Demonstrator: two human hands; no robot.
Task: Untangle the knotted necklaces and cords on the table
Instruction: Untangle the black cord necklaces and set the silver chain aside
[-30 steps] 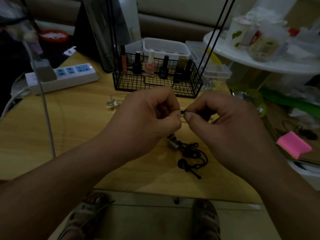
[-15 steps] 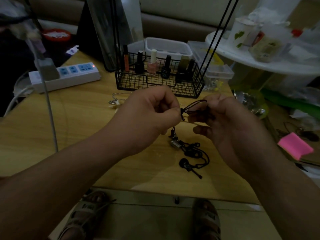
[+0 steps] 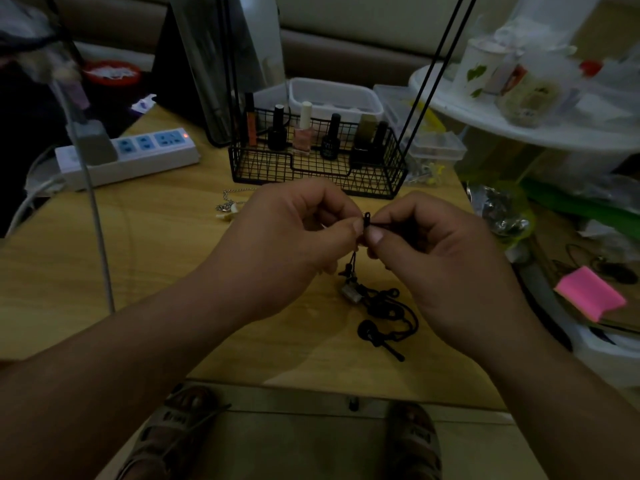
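Observation:
A black cord necklace (image 3: 384, 313) lies in a tangled heap on the wooden table (image 3: 156, 271), with a small silver pendant (image 3: 350, 292) at its upper left. One strand rises from the heap to my fingers. My left hand (image 3: 294, 237) and my right hand (image 3: 446, 258) meet above the heap, thumbs and forefingers pinched together on a small knot of the cord (image 3: 366, 218). A silver chain necklace (image 3: 230, 202) with a pale pendant lies behind my left hand, partly hidden.
A black wire basket (image 3: 318, 168) with nail polish bottles stands just behind my hands. A white power strip (image 3: 131, 157) lies at the back left, a grey cable (image 3: 98, 237) hanging before it. A pink pad (image 3: 588, 297) sits at the right among clutter.
Half a second ago my right hand was partly open with a cord loop showing above it. Its fingers have since closed and pinch the knot against my left thumb again.

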